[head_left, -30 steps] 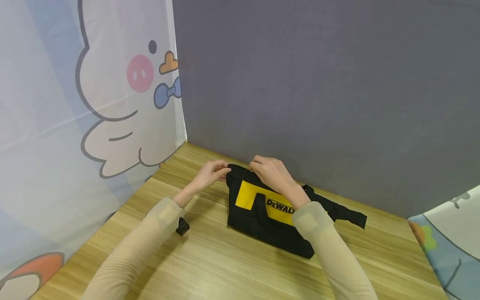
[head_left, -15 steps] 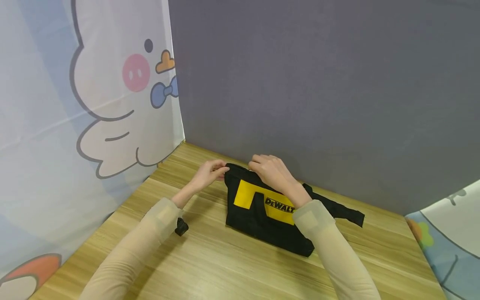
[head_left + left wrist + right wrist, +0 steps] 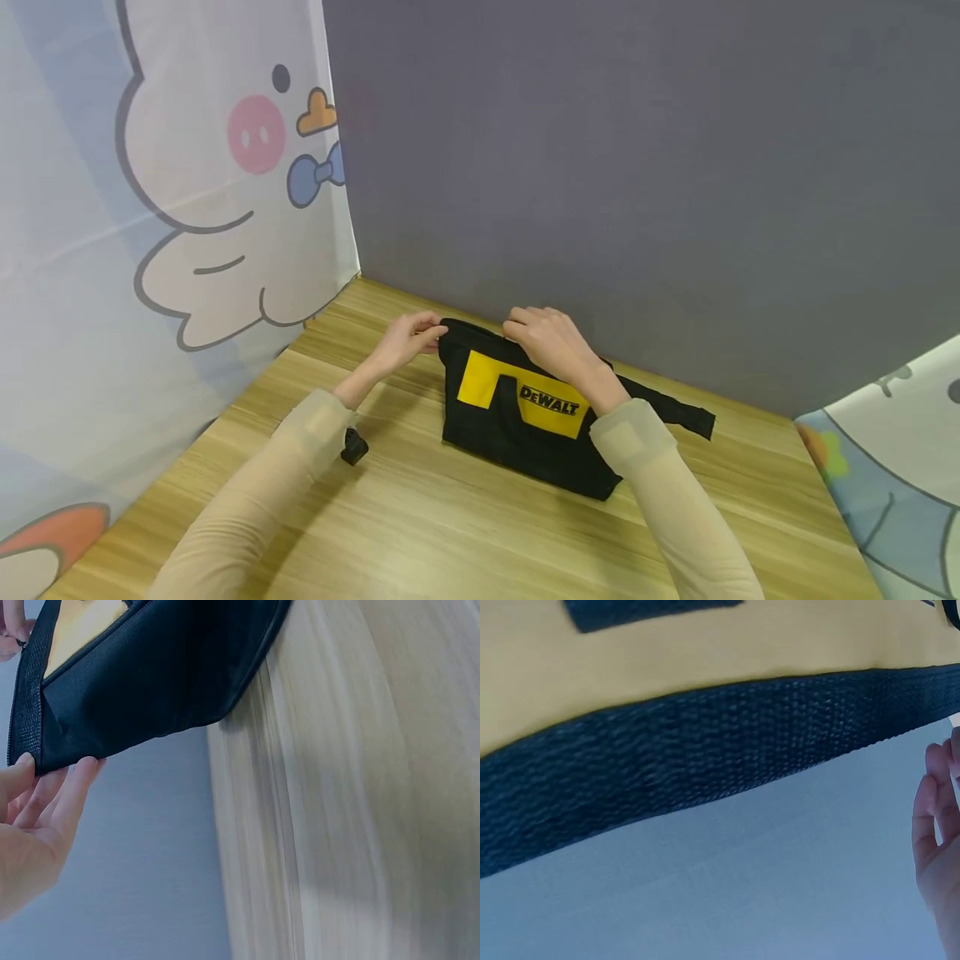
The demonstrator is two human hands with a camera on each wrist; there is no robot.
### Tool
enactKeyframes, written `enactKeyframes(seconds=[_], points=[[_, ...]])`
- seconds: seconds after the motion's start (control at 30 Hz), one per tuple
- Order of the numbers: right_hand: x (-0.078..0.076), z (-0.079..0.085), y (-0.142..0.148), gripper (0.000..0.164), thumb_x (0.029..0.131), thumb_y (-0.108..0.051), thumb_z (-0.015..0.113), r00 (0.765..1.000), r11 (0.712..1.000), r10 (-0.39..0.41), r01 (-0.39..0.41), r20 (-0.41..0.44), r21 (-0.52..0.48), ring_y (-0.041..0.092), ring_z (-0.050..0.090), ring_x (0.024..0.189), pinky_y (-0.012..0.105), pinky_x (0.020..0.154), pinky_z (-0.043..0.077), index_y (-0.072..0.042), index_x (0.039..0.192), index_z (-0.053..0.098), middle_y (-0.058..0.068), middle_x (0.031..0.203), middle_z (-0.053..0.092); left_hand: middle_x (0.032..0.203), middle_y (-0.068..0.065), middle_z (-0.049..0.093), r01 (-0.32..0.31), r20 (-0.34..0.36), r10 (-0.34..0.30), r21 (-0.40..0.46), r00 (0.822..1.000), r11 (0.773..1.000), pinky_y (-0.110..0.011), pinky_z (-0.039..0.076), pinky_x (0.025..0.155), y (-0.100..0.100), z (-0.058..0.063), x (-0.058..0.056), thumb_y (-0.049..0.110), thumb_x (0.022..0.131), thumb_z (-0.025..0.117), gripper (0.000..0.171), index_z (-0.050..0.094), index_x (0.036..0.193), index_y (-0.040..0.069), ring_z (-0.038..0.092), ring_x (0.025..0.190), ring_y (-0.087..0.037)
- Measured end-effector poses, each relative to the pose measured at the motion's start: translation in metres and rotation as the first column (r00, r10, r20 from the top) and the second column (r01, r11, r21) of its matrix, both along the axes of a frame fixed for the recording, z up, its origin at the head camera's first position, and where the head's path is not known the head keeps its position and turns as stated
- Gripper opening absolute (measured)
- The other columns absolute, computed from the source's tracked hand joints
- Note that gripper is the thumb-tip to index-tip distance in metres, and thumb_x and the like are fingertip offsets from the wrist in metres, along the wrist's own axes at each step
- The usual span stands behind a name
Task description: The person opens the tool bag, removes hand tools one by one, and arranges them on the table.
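Note:
A black and yellow DeWALT tool bag (image 3: 480, 429) stands on the wooden table. My left hand (image 3: 401, 343) pinches the top left corner of the bag between thumb and fingers; the left wrist view shows that hand (image 3: 34, 832) at the end of the zip band. Farther along the top edge, my right hand (image 3: 553, 343) has its fingertips together on a small dark zipper pull (image 3: 21, 643). Only part of the right hand (image 3: 941, 832) shows at the edge of the right wrist view, beside the black top band (image 3: 742, 742).
A black strap-like piece (image 3: 675, 412) stretches from the bag's right end over the table (image 3: 420, 525). Close behind the bag rises a grey panel (image 3: 600, 167). Cartoon-printed cloth (image 3: 202, 192) hangs on the left. A small black device (image 3: 354, 447) sits by my left cuff.
My right hand has shifted slightly to the right along the bag's top edge, away from the left hand. The left hand keeps its pinch on the corner. The head view has turned a little.

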State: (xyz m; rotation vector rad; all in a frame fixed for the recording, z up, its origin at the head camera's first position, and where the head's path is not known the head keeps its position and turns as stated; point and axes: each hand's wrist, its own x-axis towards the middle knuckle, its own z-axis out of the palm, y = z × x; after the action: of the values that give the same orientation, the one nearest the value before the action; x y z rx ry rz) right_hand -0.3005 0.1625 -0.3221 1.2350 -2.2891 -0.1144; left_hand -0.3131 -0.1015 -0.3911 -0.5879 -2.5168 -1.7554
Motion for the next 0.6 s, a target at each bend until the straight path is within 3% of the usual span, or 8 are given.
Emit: enactKeyframes(seconds=[0.27,0.43,0.6], points=[[0.004,0.004,0.005,0.012,0.094,-0.014,0.055,1.0,1.0,-0.018,0.017,0.011,0.023,0.012,0.048,0.062,0.023,0.057,0.037,-0.016,0.092,0.066,-0.002,0.084,0.058,0.101,-0.03,0.062,0.021,0.017,-0.021,-0.031,1.0,0.999,-0.039,0.057,0.079,0.002,0.03,0.023,0.012,0.096,0.051,0.026,0.058,0.11,-0.009,0.066,0.094,-0.042],[0.006,0.004,0.01,0.011,0.094,-0.012,0.055,0.999,0.999,-0.041,0.04,0.019,0.036,0.012,0.045,0.061,0.024,0.057,0.035,-0.016,0.091,0.065,-0.002,0.083,0.057,0.102,-0.029,0.062,0.021,0.022,-0.021,-0.03,1.0,0.999,-0.035,0.057,0.077,0.003,0.032,0.025,0.013,0.096,0.051,0.026,0.058,0.109,-0.009,0.066,0.094,-0.041],[0.008,0.003,0.013,0.012,0.094,-0.01,0.053,0.999,0.997,-0.051,0.051,0.013,0.053,0.012,0.038,0.061,0.025,0.057,0.029,-0.016,0.092,0.063,-0.002,0.082,0.054,0.103,-0.03,0.062,0.014,0.014,-0.014,-0.029,1.0,0.999,-0.045,0.055,0.081,0.004,0.033,0.027,0.01,0.096,0.051,0.025,0.058,0.109,-0.01,0.065,0.092,-0.043]])
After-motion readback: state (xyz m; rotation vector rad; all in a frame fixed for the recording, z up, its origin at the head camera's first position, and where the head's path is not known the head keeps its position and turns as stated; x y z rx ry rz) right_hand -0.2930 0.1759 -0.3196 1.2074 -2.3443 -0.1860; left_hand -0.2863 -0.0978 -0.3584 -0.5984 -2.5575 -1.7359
